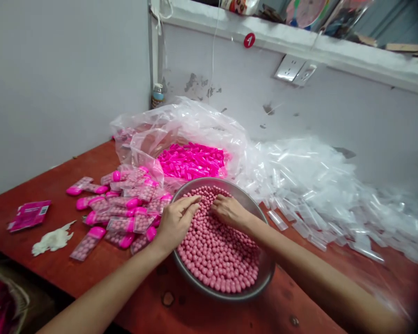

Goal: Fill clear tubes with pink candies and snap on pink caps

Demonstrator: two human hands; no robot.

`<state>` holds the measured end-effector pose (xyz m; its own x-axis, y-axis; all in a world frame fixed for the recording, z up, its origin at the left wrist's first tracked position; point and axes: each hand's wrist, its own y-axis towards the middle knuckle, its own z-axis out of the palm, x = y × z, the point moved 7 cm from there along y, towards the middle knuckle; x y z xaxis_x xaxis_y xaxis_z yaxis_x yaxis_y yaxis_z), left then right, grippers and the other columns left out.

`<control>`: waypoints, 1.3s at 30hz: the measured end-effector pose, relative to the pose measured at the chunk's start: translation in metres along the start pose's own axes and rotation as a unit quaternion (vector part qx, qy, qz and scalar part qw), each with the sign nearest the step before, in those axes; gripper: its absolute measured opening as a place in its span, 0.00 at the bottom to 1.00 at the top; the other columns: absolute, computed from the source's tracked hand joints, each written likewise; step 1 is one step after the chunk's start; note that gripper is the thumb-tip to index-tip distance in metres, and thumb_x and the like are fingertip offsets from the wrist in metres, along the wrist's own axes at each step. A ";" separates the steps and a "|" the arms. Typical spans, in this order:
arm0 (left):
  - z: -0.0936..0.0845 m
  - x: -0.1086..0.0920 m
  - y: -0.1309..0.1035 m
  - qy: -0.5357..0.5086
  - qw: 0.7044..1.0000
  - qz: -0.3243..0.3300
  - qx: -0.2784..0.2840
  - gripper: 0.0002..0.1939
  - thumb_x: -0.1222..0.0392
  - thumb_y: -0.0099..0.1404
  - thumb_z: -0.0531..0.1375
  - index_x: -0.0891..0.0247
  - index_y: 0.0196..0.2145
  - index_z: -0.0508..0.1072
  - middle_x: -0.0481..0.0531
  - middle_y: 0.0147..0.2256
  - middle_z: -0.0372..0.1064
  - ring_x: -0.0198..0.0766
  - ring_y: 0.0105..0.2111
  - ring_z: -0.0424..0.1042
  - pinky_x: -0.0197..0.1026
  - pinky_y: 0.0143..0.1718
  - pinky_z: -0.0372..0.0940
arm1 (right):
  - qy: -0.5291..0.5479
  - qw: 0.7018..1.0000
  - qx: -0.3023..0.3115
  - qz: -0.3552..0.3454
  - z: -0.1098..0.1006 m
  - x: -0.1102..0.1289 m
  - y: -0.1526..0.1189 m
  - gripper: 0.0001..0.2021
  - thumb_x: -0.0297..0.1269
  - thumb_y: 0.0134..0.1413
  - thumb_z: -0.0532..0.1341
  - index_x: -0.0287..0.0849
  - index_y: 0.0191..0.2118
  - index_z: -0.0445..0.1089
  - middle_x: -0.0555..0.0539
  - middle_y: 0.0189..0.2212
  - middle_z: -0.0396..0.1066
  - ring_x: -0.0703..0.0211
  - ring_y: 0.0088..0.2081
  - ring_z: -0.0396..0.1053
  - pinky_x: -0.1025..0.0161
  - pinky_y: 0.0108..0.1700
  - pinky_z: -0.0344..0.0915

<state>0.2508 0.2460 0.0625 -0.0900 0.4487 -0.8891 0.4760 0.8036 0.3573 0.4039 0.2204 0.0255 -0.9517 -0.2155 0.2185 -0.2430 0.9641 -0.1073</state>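
A grey metal bowl (183, 273) stands in front of me, filled with small pink beads (223, 260). My left hand (177, 221) lies over the bowl's left rim, fingers stretched toward the beads and thumb a little apart; nothing shows in it. On the far side of the bowl, my right hand (229, 212) has its fingers curled down into the beads. Its fingertips are hidden, so what they hold cannot be seen. Left of the bowl lies a pile of clear flat tubes (120, 225) with pink caps, filled with beads.
Behind the bowl, a clear plastic bag (195, 116) lies open around loose pink caps (195, 160). Many clear empty tubes (310, 178) are heaped at the right along the wall. A pink packet (29, 215) and a crumpled white scrap (54, 239) rest on the red table (97, 290).
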 end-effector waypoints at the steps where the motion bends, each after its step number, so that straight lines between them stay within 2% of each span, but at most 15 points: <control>1: -0.001 0.001 0.000 -0.001 1.000 -0.002 -0.007 0.13 0.62 0.62 0.53 0.64 0.43 0.72 0.52 0.43 0.72 0.38 0.44 0.69 0.41 0.49 0.62 | 0.018 1.000 0.006 -0.010 0.005 0.005 0.006 0.08 0.25 0.51 0.53 0.36 0.28 0.69 0.41 0.28 0.69 0.56 0.35 0.63 0.60 0.43 0.57; 6: -0.003 0.005 0.001 -0.014 1.000 -0.015 -0.020 0.15 0.63 0.63 0.51 0.64 0.47 0.69 0.53 0.46 0.69 0.39 0.47 0.67 0.43 0.51 0.60 | 0.154 0.988 0.016 -0.025 0.015 0.018 0.014 0.07 0.27 0.52 0.54 0.38 0.35 0.68 0.49 0.30 0.69 0.63 0.31 0.64 0.67 0.35 0.60; 11: -0.002 0.012 0.002 -0.037 0.999 -0.025 -0.022 0.18 0.62 0.63 0.51 0.65 0.50 0.66 0.55 0.49 0.66 0.39 0.50 0.65 0.43 0.52 0.59 | 0.298 0.954 0.024 -0.018 0.010 0.021 0.006 0.06 0.34 0.56 0.52 0.38 0.37 0.63 0.50 0.29 0.67 0.64 0.30 0.66 0.68 0.32 0.63; 13: -0.001 0.013 0.001 -0.043 0.998 -0.032 -0.022 0.18 0.61 0.63 0.51 0.64 0.51 0.65 0.55 0.49 0.66 0.40 0.50 0.64 0.43 0.52 0.58 | 0.423 0.906 0.022 -0.002 0.008 0.023 0.001 0.06 0.36 0.55 0.54 0.38 0.37 0.62 0.50 0.30 0.67 0.63 0.32 0.66 0.65 0.35 0.65; 16: 0.002 0.007 0.002 -0.031 0.999 -0.029 0.004 0.19 0.62 0.60 0.55 0.63 0.49 0.67 0.54 0.48 0.68 0.41 0.48 0.66 0.43 0.51 0.59 | 0.616 0.787 -0.002 0.019 0.005 0.029 -0.004 0.08 0.37 0.51 0.60 0.40 0.36 0.62 0.50 0.33 0.67 0.62 0.36 0.67 0.60 0.42 0.64; 17: 0.004 0.004 0.002 -0.025 0.999 -0.025 0.021 0.17 0.63 0.58 0.56 0.63 0.47 0.69 0.53 0.46 0.69 0.41 0.46 0.67 0.42 0.49 0.60 | 0.644 0.764 -0.016 0.021 0.004 0.031 -0.006 0.09 0.37 0.49 0.61 0.41 0.37 0.62 0.50 0.34 0.67 0.62 0.36 0.67 0.59 0.43 0.63; 19: 0.008 -0.001 0.004 -0.023 0.998 -0.022 0.058 0.13 0.65 0.58 0.56 0.62 0.42 0.72 0.51 0.41 0.72 0.40 0.42 0.69 0.40 0.46 0.62 | 0.661 0.749 -0.042 0.031 0.002 0.035 -0.008 0.10 0.36 0.48 0.62 0.41 0.36 0.63 0.51 0.33 0.66 0.63 0.36 0.66 0.60 0.42 0.64; 21: 0.010 -0.003 0.005 -0.035 0.996 -0.027 0.079 0.11 0.65 0.59 0.55 0.62 0.39 0.73 0.50 0.38 0.73 0.39 0.39 0.70 0.39 0.43 0.63 | 0.634 0.769 -0.068 0.043 -0.002 0.036 -0.011 0.10 0.36 0.47 0.63 0.42 0.35 0.63 0.51 0.32 0.66 0.63 0.34 0.66 0.62 0.39 0.65; 26: 0.014 0.006 0.008 -0.107 0.986 -0.050 0.122 0.13 0.63 0.59 0.55 0.63 0.42 0.73 0.51 0.41 0.73 0.41 0.42 0.70 0.41 0.46 0.62 | 0.448 0.878 -0.165 0.025 -0.036 0.032 -0.025 0.15 0.36 0.50 0.61 0.45 0.44 0.61 0.48 0.37 0.67 0.60 0.38 0.67 0.61 0.41 0.65; 28: 0.017 0.010 0.008 -0.145 0.977 -0.067 0.143 0.14 0.63 0.58 0.56 0.64 0.43 0.73 0.53 0.42 0.72 0.42 0.43 0.69 0.42 0.47 0.62 | 0.365 0.915 -0.171 0.003 -0.049 0.034 -0.030 0.15 0.36 0.51 0.60 0.45 0.46 0.62 0.46 0.39 0.68 0.59 0.39 0.67 0.60 0.42 0.64; 30: 0.018 0.013 0.008 -0.183 0.969 -0.089 0.142 0.15 0.63 0.57 0.57 0.65 0.43 0.73 0.54 0.43 0.71 0.42 0.43 0.69 0.43 0.47 0.62 | 0.330 0.928 -0.170 -0.015 -0.057 0.034 -0.032 0.13 0.37 0.51 0.59 0.45 0.44 0.64 0.46 0.39 0.69 0.59 0.38 0.67 0.61 0.41 0.64; 32: 0.019 0.015 0.007 -0.235 0.955 -0.116 0.137 0.15 0.62 0.57 0.58 0.66 0.42 0.72 0.55 0.42 0.71 0.43 0.43 0.69 0.45 0.46 0.63 | 0.338 0.923 -0.183 -0.004 -0.060 0.026 -0.033 0.12 0.38 0.53 0.57 0.44 0.44 0.64 0.47 0.37 0.69 0.59 0.36 0.67 0.62 0.39 0.65; 35: 0.021 0.018 0.005 -0.326 0.921 -0.170 0.128 0.16 0.62 0.54 0.60 0.68 0.42 0.71 0.56 0.39 0.72 0.41 0.40 0.70 0.45 0.44 0.65 | 0.252 0.953 -0.160 0.054 -0.047 0.010 -0.029 0.08 0.36 0.55 0.54 0.42 0.39 0.66 0.48 0.32 0.70 0.61 0.32 0.67 0.64 0.36 0.63; 37: 0.022 0.021 0.005 -0.363 0.903 -0.199 0.115 0.17 0.63 0.52 0.61 0.68 0.41 0.71 0.55 0.38 0.72 0.39 0.38 0.71 0.44 0.43 0.65 | 0.124 0.988 -0.074 0.059 -0.024 0.008 -0.023 0.06 0.33 0.52 0.55 0.42 0.33 0.69 0.48 0.29 0.71 0.61 0.31 0.67 0.65 0.35 0.61; 39: 0.023 0.022 0.005 -0.372 0.899 -0.205 0.109 0.17 0.65 0.51 0.62 0.68 0.40 0.70 0.54 0.37 0.71 0.37 0.37 0.70 0.41 0.42 0.65 | 0.045 0.998 0.000 0.039 0.000 0.010 -0.019 0.04 0.30 0.48 0.57 0.42 0.29 0.69 0.48 0.28 0.71 0.61 0.30 0.67 0.67 0.34 0.59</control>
<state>0.2709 0.2510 0.0386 0.2740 -0.3183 -0.9075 0.7029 0.7103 -0.0369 0.3993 0.2002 0.0294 -0.9467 -0.1257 0.2965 -0.1694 0.9774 -0.1266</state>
